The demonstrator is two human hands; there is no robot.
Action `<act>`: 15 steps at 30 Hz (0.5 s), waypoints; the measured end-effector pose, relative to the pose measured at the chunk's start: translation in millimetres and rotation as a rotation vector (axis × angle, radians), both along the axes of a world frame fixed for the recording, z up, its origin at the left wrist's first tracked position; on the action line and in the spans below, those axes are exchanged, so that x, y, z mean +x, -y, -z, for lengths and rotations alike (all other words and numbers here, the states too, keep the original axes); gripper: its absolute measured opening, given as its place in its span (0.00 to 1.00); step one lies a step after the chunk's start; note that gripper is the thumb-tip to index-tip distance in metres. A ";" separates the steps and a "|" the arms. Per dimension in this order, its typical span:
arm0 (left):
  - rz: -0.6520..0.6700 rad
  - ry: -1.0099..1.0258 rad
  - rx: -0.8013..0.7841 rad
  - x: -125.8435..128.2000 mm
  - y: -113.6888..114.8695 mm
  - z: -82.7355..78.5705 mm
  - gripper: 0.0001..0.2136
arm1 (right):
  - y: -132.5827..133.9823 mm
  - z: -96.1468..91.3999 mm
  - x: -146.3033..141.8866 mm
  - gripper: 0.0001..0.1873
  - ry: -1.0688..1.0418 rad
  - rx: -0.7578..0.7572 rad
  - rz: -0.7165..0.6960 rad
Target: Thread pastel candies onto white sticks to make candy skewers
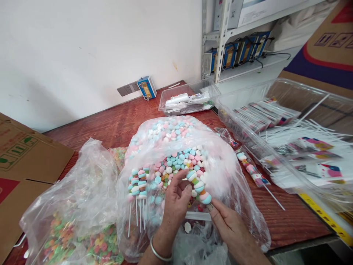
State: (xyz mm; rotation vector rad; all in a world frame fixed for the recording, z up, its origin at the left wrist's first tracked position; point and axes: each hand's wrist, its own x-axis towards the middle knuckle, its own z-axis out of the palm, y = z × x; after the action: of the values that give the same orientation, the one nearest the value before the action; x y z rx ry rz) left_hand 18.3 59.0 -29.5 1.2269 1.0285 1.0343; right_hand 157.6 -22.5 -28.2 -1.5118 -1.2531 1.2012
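Note:
A candy skewer (pixel 199 187) of blue, white and pink marshmallow pieces with coloured rings between them slants between my two hands. My right hand (pixel 230 224) pinches its lower end at a blue piece. My left hand (pixel 176 200), with a metal bangle on the wrist, is closed, its fingers curled against the upper end; the exact grip is partly hidden. Beneath them a large clear plastic bag (pixel 231 206) lies open, full of pastel marshmallow pieces (pixel 176 160). Several finished candy skewers (pixel 138 182) with white sticks lie on the bag's left side.
A bag of coloured candy rings (pixel 102 244) lies at left beside a cardboard box (pixel 27 154). To the right, a wrapped candy skewer (pixel 252 169) lies near a clear tray (pixel 242 138) of white sticks and printed wrappers. A smaller clear bin (pixel 190 110) stands behind.

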 end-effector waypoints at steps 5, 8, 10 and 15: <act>-0.101 0.468 -0.268 9.4 1.3 -9.1 0.25 | 0.5 12.3 -1.5 0.19 0.100 0.110 -0.018; -0.076 0.618 -0.386 18.0 1.7 -19.8 0.20 | 2.9 17.6 -3.9 0.19 0.195 0.162 -0.057; -0.120 0.693 -0.423 23.6 2.6 -25.7 0.16 | 5.5 21.4 -5.3 0.18 0.225 0.199 -0.070; -0.289 0.804 -0.437 28.8 3.2 -30.2 0.15 | 17.2 36.8 -7.1 0.20 0.265 0.211 -0.091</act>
State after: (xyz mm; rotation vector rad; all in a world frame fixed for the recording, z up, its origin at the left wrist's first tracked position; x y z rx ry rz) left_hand 47.0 55.8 0.8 0.2456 0.7308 1.2838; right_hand 150.5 -39.7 -65.0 -1.5041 -1.5863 0.9112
